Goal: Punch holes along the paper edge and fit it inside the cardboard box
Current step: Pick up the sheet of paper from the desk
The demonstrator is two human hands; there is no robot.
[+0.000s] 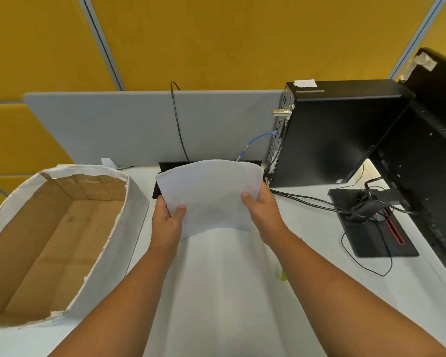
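Note:
A white sheet of paper (211, 191) is held up above the middle of the desk, bowed slightly. My left hand (166, 222) grips its lower left edge, thumb on top. My right hand (264, 212) grips its right edge the same way. The open cardboard box (135, 202), brown inside and wrapped in white paper outside, stands to the left of my hands with nothing in it. A black object (170, 166) lies on the desk behind the sheet, mostly hidden by it; I cannot tell what it is.
A black computer tower (340, 135) stands at the back right, with cables (307, 198) running across the desk to a monitor base (371, 235). A monitor (433, 163) fills the right edge. A grey divider (113, 124) closes the back.

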